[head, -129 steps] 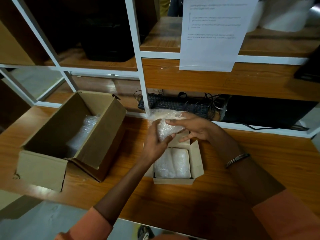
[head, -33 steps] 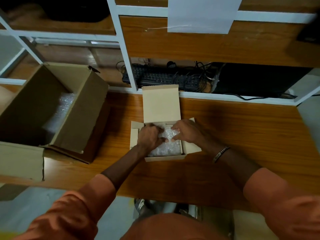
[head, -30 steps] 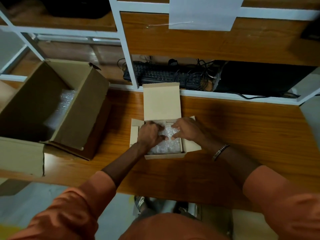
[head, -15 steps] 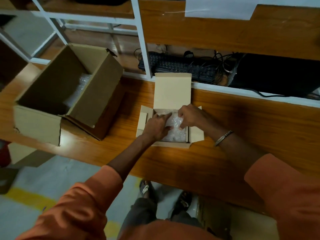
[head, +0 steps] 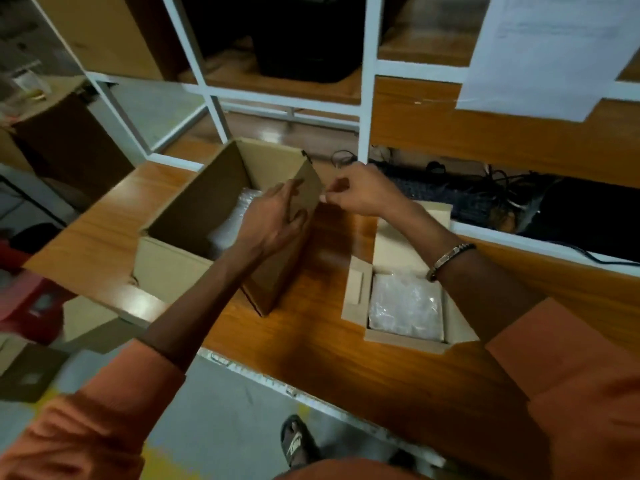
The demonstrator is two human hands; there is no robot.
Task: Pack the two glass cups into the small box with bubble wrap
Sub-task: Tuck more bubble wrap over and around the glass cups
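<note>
- Half a second ago both your hands were down in the small box [head: 405, 342], pressing the bubble-wrapped bundle [head: 405, 308] into place. Now both have lifted clear of it and swung over to the big carton [head: 221, 216] on your left.
- I read that as the wrapped cups being seated: the bundle fills the small box's well and sits below its rim, with the lid flap standing open behind it. Whether both cups are under the wrap you cannot confirm from here; only the plastic shows.
- Your left hand [head: 273, 220] lies against the carton's near-right wall, fingers fairly straight along the cardboard, thumb on the outer face. It holds nothing of the task's.
- Your right hand [head: 360, 192] hovers just beside the carton's upper corner, fingertips drawn together as if pinching. It may be nipping the cardboard edge, but the blur hides whether anything is between them.
- More bubble wrap [head: 235, 216] lies inside the carton, directly below and left of your left hand, not yet touched.
- The small box sits well to the right of both hands, under your right forearm [head: 485, 278], near the front edge of the table [head: 329, 341].
- Likely next: pull out the loose wrap as top padding, then close the lid.
</note>
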